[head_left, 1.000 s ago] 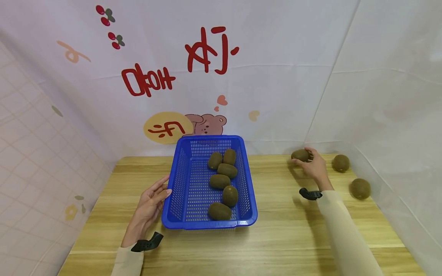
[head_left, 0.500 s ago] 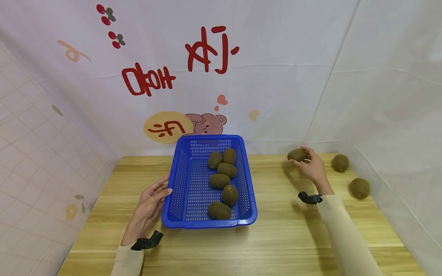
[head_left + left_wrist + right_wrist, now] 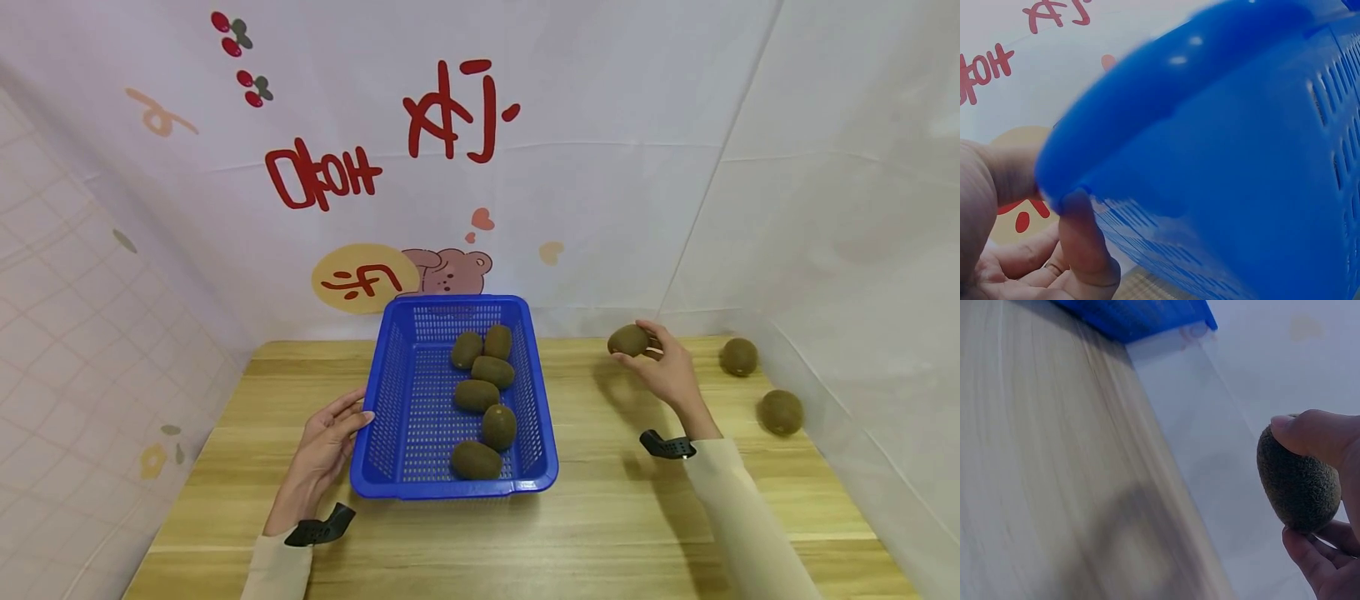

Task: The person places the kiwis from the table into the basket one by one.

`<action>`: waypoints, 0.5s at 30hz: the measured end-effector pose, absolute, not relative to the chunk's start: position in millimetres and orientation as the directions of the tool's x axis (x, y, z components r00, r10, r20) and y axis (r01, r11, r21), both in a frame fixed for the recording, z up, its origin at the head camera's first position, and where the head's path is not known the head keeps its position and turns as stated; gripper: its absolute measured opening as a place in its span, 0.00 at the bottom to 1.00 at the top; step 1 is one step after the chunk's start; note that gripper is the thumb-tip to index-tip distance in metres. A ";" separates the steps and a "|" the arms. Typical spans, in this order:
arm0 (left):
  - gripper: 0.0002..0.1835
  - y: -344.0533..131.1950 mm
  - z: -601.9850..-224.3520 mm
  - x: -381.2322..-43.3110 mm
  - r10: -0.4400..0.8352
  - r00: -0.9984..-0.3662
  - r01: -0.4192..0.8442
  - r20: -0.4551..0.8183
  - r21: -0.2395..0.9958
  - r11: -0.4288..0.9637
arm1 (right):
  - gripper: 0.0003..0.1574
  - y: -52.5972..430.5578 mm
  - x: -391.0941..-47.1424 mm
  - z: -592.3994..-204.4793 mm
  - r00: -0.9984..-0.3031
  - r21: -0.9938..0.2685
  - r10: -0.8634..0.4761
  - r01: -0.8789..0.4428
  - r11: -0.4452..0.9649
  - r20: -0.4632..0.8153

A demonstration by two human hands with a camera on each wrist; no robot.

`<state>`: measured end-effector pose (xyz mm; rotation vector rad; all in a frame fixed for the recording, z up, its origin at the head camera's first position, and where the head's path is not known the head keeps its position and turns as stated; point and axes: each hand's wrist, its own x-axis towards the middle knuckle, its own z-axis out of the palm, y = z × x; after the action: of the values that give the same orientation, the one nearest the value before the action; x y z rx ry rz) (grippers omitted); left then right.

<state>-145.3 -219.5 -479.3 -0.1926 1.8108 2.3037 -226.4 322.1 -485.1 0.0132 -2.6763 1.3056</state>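
My right hand (image 3: 670, 371) pinches a brown fuzzy kiwi (image 3: 627, 340) between thumb and fingers, held above the table at the back right. In the right wrist view the same kiwi (image 3: 1299, 481) sits between the thumb on top and the fingertips below. A blue perforated basket (image 3: 551, 450) stands in the middle, with several kiwis (image 3: 477, 396) lying along its right half. At the basket's left rim, my left hand (image 3: 324, 442) grips the edge, thumb on the rim. The left wrist view shows thumb and fingers pinching this blue rim (image 3: 1116, 119).
Two more kiwis, a farther one (image 3: 739, 357) and a nearer one (image 3: 782, 412), lie by the right edge of the wooden table (image 3: 600, 533). White printed cloth (image 3: 600, 167) hangs behind and along both sides.
My right hand has moved left with the kiwi, away from the two kiwis at the right edge. The left hand and the basket have stayed in place.
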 end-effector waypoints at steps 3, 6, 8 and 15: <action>0.36 -219.4 -478.5 -145.1 0.075 -0.969 -0.247 -0.235 0.943 -0.224 | 0.53 316.2 -222.8 -481.2 -0.984 -0.782 0.049 -0.104 0.615 0.169; 0.36 -219.1 -478.1 -144.9 0.070 -0.968 -0.252 -0.243 0.942 -0.220 | 0.53 309.7 -220.2 -477.3 -0.982 -0.782 0.028 -0.130 0.610 0.185; 0.36 -218.7 -478.0 -144.8 0.075 -0.967 -0.254 -0.244 0.941 -0.222 | 0.52 306.0 -219.1 -475.6 -0.979 -0.780 0.017 -0.150 0.608 0.202; 0.36 -220.0 -478.4 -144.1 0.096 -0.971 -0.237 -0.219 0.941 -0.244 | 0.50 289.9 -214.6 -468.6 -0.962 -0.775 -0.027 -0.236 0.587 0.273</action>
<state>-144.1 -220.0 -478.4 -0.1703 1.7846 2.3169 -214.6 289.9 -468.6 0.2175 -2.5855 1.3130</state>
